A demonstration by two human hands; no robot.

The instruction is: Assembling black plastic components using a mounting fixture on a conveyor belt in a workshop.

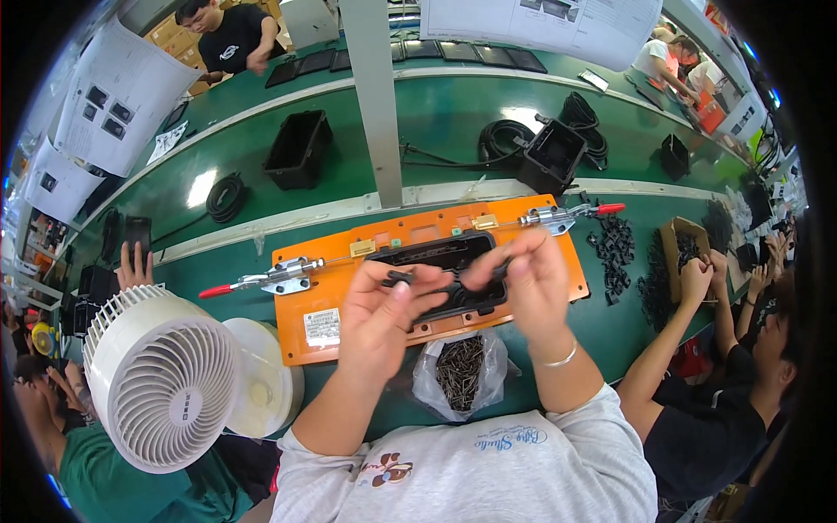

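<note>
My left hand (381,307) is closed on a small black plastic piece (398,278), pinched between thumb and fingers. Close by on the right, my right hand (534,272) pinches another small black piece (501,268), partly hidden by the fingers. Both hands are above a black plastic box (436,254) seated in an orange fixture plate (301,301); they cover part of its inside. Toggle clamps with red handles, a left clamp (283,277) and a right clamp (553,215), are mounted on the plate. Below it lies a clear plastic bag (425,383) full of thin metal pins or screws (459,373).
A white fan (174,383) stands close on my left. Loose small black parts (614,257) and a cardboard box (670,248) lie to the right, near a co-worker's hands (697,277). Beyond a metal post (377,105) are black boxes (298,150) and coiled cables (503,141).
</note>
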